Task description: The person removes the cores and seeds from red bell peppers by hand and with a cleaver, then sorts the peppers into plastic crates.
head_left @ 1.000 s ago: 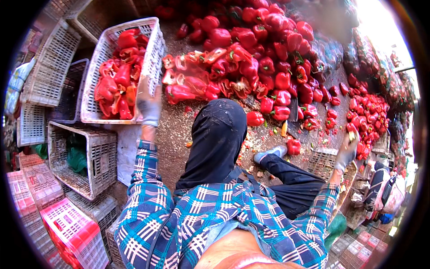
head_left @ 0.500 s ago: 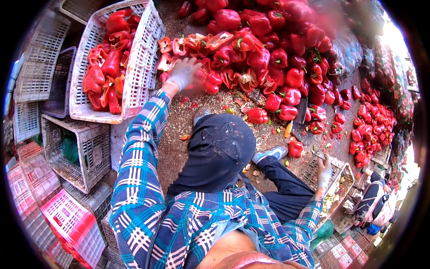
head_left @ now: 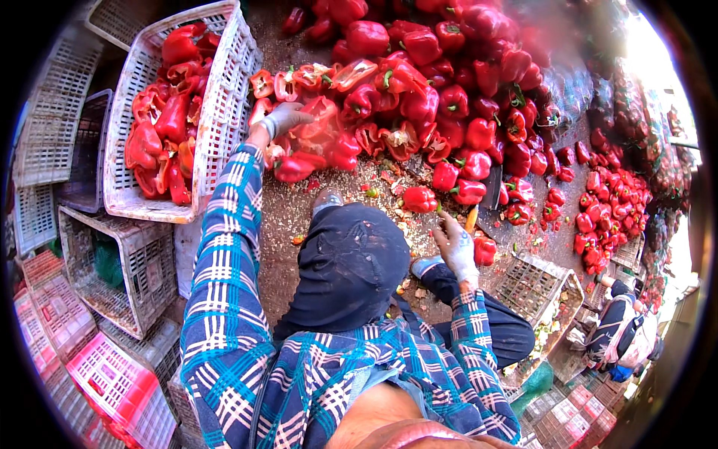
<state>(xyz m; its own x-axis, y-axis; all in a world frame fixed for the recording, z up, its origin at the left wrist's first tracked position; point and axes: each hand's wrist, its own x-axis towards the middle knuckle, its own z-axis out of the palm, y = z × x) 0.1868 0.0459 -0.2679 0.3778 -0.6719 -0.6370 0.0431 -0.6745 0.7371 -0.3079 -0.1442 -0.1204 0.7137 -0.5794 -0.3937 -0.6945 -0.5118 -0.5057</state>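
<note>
My left hand [head_left: 288, 118], in a pale glove, reaches to the near left edge of a large heap of red bell peppers [head_left: 419, 105]. Its fingers are stretched out beside a blurred red pepper [head_left: 318, 123], with no firm grip showing. Several cut peppers [head_left: 351, 73] lie open along this edge. My right hand [head_left: 456, 247], also gloved, is curled just below a whole red pepper with a green stem [head_left: 419, 199]. The fingers are bent together around something too small to make out. Seeds and scraps litter the ground between my hands.
A white plastic crate [head_left: 212, 127] of cut peppers stands at my left, other crates [head_left: 123, 262] stacked nearby. A tilted crate with scraps [head_left: 572, 299] lies right of my leg. Filled net bags [head_left: 624, 112] and a smaller pepper heap [head_left: 613, 213] are further right.
My right hand has moved left from the scrap crate to beside the whole pepper. My left hand has drawn back slightly left, and peppers near it have shifted. The view has moved slightly.
</note>
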